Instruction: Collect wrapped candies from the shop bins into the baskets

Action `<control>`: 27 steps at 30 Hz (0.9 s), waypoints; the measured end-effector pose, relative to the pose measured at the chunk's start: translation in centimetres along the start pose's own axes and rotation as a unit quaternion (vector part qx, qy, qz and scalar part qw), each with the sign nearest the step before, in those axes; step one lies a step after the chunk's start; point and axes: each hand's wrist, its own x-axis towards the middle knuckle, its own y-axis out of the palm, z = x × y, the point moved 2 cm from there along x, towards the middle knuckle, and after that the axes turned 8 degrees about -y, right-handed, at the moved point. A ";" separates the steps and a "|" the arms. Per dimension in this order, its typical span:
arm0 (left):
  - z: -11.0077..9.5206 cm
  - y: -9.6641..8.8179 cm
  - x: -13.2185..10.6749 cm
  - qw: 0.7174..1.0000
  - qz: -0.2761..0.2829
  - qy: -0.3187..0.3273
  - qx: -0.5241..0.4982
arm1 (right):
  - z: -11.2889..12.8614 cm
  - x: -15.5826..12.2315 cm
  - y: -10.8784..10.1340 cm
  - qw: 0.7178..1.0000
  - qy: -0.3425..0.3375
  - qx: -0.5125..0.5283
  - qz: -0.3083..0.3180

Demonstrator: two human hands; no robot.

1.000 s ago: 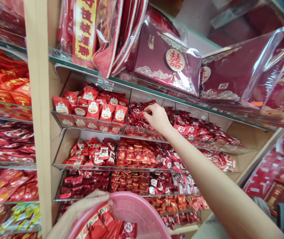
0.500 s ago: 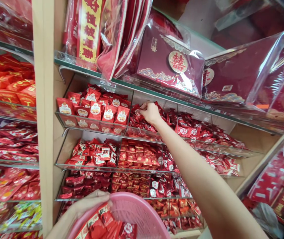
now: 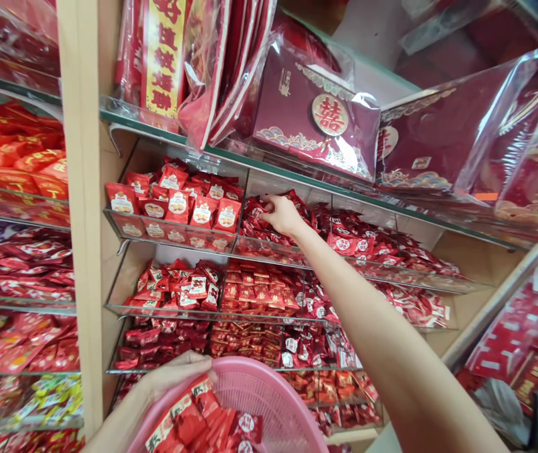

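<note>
My left hand (image 3: 181, 376) grips the rim of a pink plastic basket (image 3: 269, 384) at the bottom of the view. Inside the basket lie several red wrapped packets (image 3: 188, 421) and a darker red packet with a round white label (image 3: 246, 423). My right hand (image 3: 282, 215) reaches into an upper shelf compartment of dark red candy packets (image 3: 255, 211). Its thumb and fingers are bent toward each other at the packets, touching or very near them. Whether a packet is between the fingertips cannot be made out.
Left of my right hand, a compartment holds red packets with white labels (image 3: 177, 202). Clear shelf fronts and dividers separate the rows. A glass shelf (image 3: 231, 157) runs just above the hand, bearing purple wrapped boxes (image 3: 292, 119). A wooden post (image 3: 80, 220) stands at left.
My right hand stays at the same compartment, its fingers slightly shifted. The basket has risen slightly in view, with my left hand still on its rim. The whole view has shifted a little.
</note>
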 end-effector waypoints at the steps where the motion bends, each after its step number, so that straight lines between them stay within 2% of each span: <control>1: 0.0 0.0 0.0 1.000 0.004 0.004 -0.003 | 0.0 -0.1 -0.3 1.000 -0.007 0.006 -0.013; 5: 0.6 -0.2 0.0 0.999 0.025 -0.022 -0.035 | 0.8 -2.5 -2.7 0.991 -0.030 0.099 -0.089; 7: 0.9 -0.4 0.1 0.997 0.017 -0.040 -0.058 | 1.9 -5.6 -3.4 0.976 -0.010 0.179 -0.126; 9: 1.1 -0.5 0.1 0.996 0.009 -0.049 -0.072 | 3.5 -10.0 -2.9 0.948 0.034 0.278 -0.153; 11: 1.0 -0.4 0.2 0.995 0.013 -0.059 -0.079 | 5.2 -15.0 -0.6 0.907 0.111 0.382 -0.141; 13: 0.8 -0.1 0.2 0.994 0.019 -0.068 -0.082 | 6.7 -19.6 3.2 0.846 0.188 0.494 -0.066; 14: 0.6 0.0 0.3 0.993 0.021 -0.077 -0.085 | 7.3 -21.7 5.2 0.811 0.224 0.538 -0.052; 17: 0.2 0.3 0.5 0.993 0.032 -0.095 -0.062 | 8.2 -26.1 10.3 0.712 0.318 0.622 -0.069; 19: -0.1 0.4 0.7 0.996 0.034 -0.079 -0.033 | 8.0 -27.8 12.6 0.671 0.373 0.636 -0.081; 21: -0.2 0.5 0.8 0.998 0.038 -0.051 -0.018 | 7.7 -28.9 14.0 0.650 0.422 0.627 -0.078; 23: -0.2 0.7 1.0 0.998 0.055 -0.033 -0.022 | 7.5 -29.6 14.8 0.646 0.453 0.610 -0.078; 27: 0.1 0.9 1.5 0.996 0.077 -0.042 0.007 | 8.2 -31.0 16.3 0.635 0.462 0.617 -0.058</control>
